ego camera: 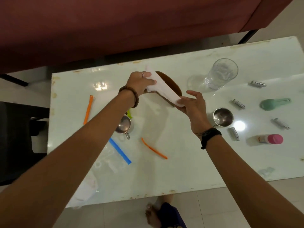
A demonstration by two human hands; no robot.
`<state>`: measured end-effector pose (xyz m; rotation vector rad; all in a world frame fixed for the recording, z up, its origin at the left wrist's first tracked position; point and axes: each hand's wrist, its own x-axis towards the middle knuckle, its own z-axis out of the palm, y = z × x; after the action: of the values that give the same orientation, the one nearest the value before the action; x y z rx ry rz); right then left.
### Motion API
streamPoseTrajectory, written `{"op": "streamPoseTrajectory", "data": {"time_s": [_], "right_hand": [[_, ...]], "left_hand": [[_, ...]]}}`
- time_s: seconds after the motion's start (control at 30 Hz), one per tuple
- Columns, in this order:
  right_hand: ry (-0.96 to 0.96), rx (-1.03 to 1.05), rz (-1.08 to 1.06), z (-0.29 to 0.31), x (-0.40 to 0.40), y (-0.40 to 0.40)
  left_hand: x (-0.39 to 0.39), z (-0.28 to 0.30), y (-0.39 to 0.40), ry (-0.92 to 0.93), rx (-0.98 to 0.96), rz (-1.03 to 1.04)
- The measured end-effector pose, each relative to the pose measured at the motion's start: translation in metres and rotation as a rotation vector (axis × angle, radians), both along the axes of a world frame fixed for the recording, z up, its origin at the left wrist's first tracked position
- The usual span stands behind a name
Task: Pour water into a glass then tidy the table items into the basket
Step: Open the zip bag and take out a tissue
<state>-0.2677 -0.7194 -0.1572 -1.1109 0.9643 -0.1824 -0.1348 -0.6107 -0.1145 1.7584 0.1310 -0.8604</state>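
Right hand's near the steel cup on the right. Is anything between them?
Nothing lies between the right hand and the steel cup, only bare table. But that hand and the left hand both hold a white paper, so its grip is not free.

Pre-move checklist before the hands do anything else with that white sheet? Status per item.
1. White paper sheet held at both ends by left hand and right hand: ok.
2. Brown oval object behind the sheet, identity: cannot tell.
3. Clear drinking glass upright, apart from the hands: ok.
4. Water in the glass: cannot tell.
5. Basket in view: not ok.
6. Items cleared from the white table: not ok; two steel mugs, clips and the pink-capped bottle remain.
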Motion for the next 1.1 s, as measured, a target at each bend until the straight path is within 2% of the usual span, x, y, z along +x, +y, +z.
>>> {"op": "streamPoseTrajectory", "data": {"time_s": [0.1,0.33,0.47,0.57,0.67,0.73,0.8,0.87,0.97,1.1], "right_hand": [[-0.016,-0.065,0.011,-0.013,0.008,-0.006],[0.016,-0.038,-0.059,-0.043,0.020,-0.018],[0.031,-0.080,-0.037,-0.054,0.025,-0.021],[0.073,-0.132,0.021,-0.059,0.022,-0.023],[0.221,-0.345,0.174,-0.063,0.016,-0.028],[0.281,-0.630,0.287,-0.064,0.013,-0.032],[0.233,-0.768,0.304,-0.063,0.013,-0.036],[0.116,-0.721,0.305,-0.060,0.018,-0.041],[-0.046,-0.411,0.344,-0.054,0.028,-0.045],[-0.054,-0.238,0.467,-0.053,0.035,-0.045]], "left_hand": [[0.011,-0.006,-0.017,0.044,-0.006,0.057],[0.029,-0.037,-0.038,0.137,0.057,0.125],[0.031,-0.045,-0.039,0.143,0.133,0.074],[0.025,-0.045,-0.039,0.178,0.072,0.106],[0.015,-0.051,-0.035,0.043,0.030,0.222],[0.005,-0.058,-0.031,-0.051,0.014,0.429],[-0.007,-0.065,-0.028,-0.013,-0.051,0.630],[-0.021,-0.072,-0.029,0.087,-0.126,0.666],[-0.038,-0.080,-0.037,0.171,-0.212,0.547],[-0.041,-0.086,-0.050,0.130,-0.242,0.289]]}}
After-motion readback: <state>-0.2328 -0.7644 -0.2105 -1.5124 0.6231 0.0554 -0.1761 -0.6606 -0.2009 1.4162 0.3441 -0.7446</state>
